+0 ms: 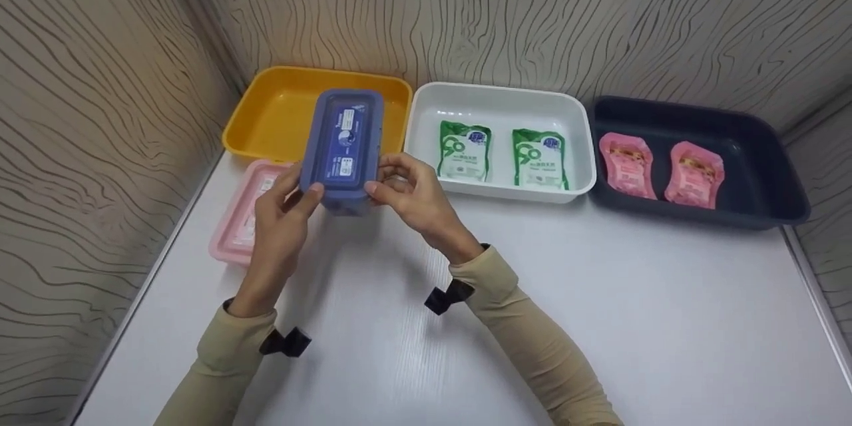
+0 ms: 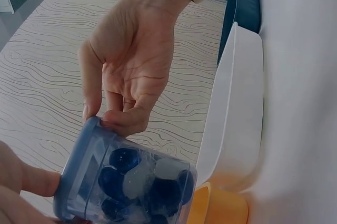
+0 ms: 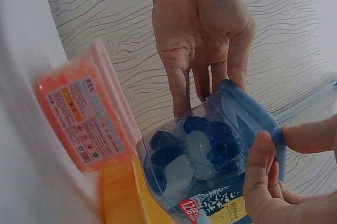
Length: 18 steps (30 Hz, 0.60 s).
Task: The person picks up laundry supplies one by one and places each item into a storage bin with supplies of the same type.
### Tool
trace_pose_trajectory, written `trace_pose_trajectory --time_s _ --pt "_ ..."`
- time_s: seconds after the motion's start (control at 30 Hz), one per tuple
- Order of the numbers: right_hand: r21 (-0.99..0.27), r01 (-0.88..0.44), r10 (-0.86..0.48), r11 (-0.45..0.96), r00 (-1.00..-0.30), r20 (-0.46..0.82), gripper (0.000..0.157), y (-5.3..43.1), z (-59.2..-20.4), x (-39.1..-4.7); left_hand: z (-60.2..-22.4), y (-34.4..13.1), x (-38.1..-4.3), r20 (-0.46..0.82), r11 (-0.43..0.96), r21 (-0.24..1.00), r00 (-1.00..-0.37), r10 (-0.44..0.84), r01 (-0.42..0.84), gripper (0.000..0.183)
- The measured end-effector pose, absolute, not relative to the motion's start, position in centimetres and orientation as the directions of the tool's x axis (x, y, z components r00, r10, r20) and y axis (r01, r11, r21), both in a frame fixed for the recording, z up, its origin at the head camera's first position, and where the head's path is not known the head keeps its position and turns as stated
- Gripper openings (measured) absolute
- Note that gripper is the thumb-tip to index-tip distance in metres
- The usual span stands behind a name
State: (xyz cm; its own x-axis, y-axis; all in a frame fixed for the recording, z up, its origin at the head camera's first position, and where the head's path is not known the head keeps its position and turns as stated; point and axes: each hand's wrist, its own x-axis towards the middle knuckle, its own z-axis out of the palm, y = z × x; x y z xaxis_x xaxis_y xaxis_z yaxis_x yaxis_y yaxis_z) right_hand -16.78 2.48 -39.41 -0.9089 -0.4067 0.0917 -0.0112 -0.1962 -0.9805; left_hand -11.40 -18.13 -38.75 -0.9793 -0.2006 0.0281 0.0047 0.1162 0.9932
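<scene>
A clear plastic box of blue and white laundry capsules (image 2: pixel 164 195) with a blue lid (image 1: pixel 346 140) is raised in front of the yellow tray (image 1: pixel 273 96). My left hand (image 1: pixel 283 223) grips its left side near the front end, thumb at the lid's corner. From the other side my right hand (image 1: pixel 416 203) pinches the lid's right corner, its other fingers bent against the box's side. Through the box's wall the capsules (image 3: pixel 197 145) show in the right wrist view. Just left of my left hand, and partly hidden by it, sits a pink-lidded box (image 1: pixel 229 236) with a printed label.
Right of the yellow tray, a white tray (image 1: pixel 506 192) holds two green-and-white packets (image 1: pixel 464 153). Further right, a dark blue tray (image 1: pixel 759 166) holds two pink pouches (image 1: pixel 627 166). Patterned walls (image 1: pixel 499 13) stand behind and at the sides of the white table (image 1: pixel 399 359).
</scene>
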Motion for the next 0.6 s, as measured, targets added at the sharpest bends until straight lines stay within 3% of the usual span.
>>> trace_pose_trajectory --time_s 0.6 --pt "-0.985 -0.041 -0.323 -0.167 -0.942 0.094 0.037 1.9 -39.3 -18.8 -37.5 -18.2 -14.0 -0.059 0.084 0.994 -0.987 -0.149 -0.072 0.053"
